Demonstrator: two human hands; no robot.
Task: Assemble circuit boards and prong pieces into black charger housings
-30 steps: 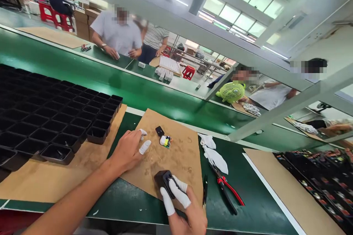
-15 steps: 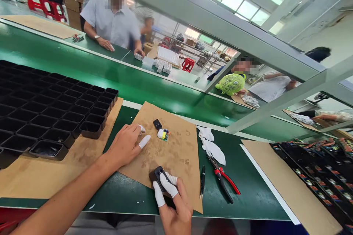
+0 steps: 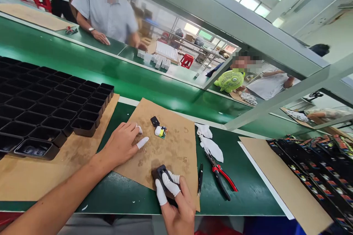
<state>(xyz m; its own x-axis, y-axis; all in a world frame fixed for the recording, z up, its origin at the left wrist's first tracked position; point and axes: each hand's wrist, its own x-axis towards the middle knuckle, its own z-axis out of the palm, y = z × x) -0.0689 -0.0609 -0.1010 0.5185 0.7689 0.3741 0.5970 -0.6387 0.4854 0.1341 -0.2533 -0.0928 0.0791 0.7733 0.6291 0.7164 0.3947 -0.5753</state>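
Note:
My right hand (image 3: 176,198), with white finger cots on its fingers, grips a small black plastic housing (image 3: 161,170) at the near edge of the brown cardboard sheet (image 3: 176,147). The lower part of the housing is hidden by the fingers. My left hand (image 3: 124,141) rests on the sheet's left side, thumb and fingers apart, holding nothing. Just beyond its fingertips lies a small circuit board (image 3: 163,132) with a white round part and a yellow part on it. A flat black plastic piece (image 3: 154,121) lies against the board.
Rows of black plastic boxes (image 3: 55,106) stand at left. Right of the sheet lie black tweezers (image 3: 200,178), red-and-black pliers (image 3: 220,176) and white cloth pieces (image 3: 211,147). Trays of boards (image 3: 311,169) sit far right. Across the green belt (image 3: 132,84) a co-worker (image 3: 110,18) handles small white blocks.
The whole view has shifted slightly. My hands keep nearly the same pose, the right still gripping the housing. The co-worker's hand has moved off the white blocks and is blurred.

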